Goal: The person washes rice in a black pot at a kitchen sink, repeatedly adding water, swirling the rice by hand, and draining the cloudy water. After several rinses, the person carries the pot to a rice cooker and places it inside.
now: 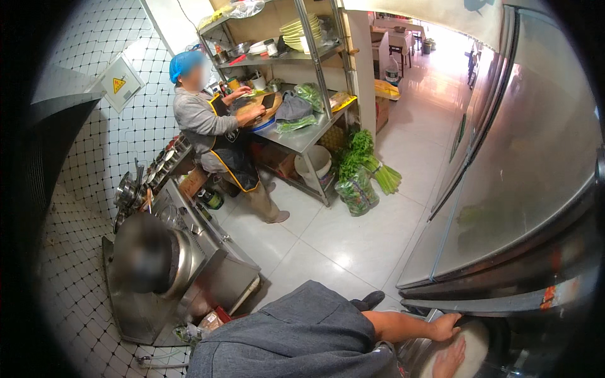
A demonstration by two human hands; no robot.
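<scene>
At the lower right, a round container (478, 336) holds a pale, whitish mass whose kind I cannot tell. My left hand (444, 326) reaches from the grey sleeve and appears curled over the container's edge, its fingers partly hidden. Below it, my right hand (450, 357) lies with fingers extended against the pale contents; its wrist is cut off by the picture's bottom edge. A metal edge (432, 315) stands beside my left wrist. Grey cloth of my clothing (288, 330) fills the lower middle.
A co-worker (203, 118) in a blue cap works at a round board (274, 101) on a steel table (302, 137). A blackened wok (142, 255) sits on the stove at left. Greens (357, 189) lie on the tiled floor. A tall steel-framed panel (529, 156) bounds the right.
</scene>
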